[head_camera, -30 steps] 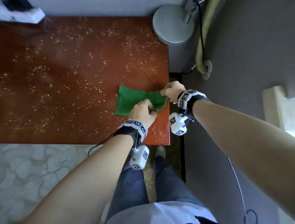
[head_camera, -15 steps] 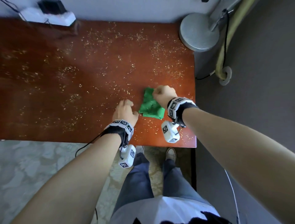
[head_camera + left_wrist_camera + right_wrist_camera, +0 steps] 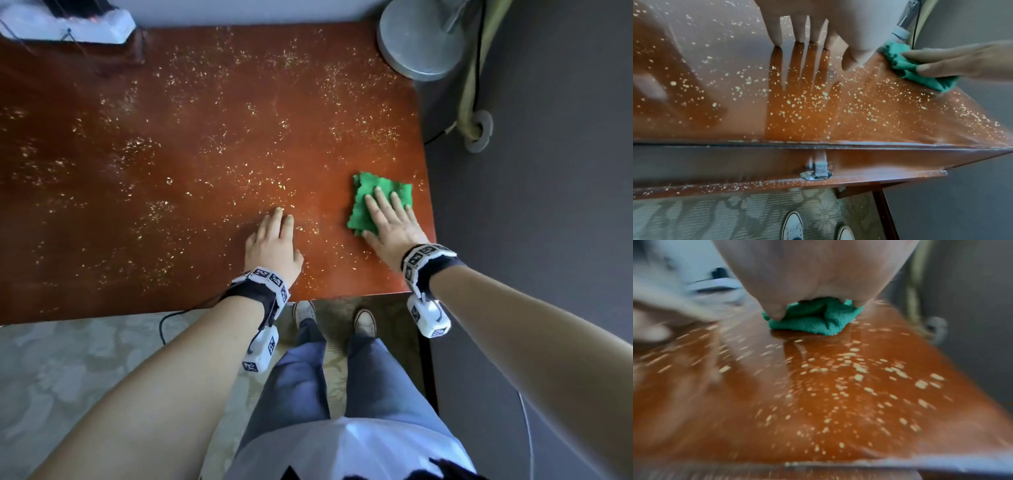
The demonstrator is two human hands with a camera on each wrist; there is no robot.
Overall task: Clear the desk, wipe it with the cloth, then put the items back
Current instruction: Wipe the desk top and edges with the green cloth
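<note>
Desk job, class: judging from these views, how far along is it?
Done: the desk looks cleared; only a white power strip remains at its back. In hand: right hand presses the folded green cloth flat; left hand rests on the wood. Left: crumbs everywhere, so wiping, then returning items.

Green cloth; reddish-brown desk, pale-speckled; grey lamp base.

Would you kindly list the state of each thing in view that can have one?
cloth: folded, flat on the desk near its right edge, under the right hand.
desk: strewn with pale crumbs, not yet wiped clean.
right hand: fingers straight, pressing the cloth.
left hand: fingers straight, resting flat on the desk, holding nothing.
power strip: at the back left corner, something plugged in.
</note>
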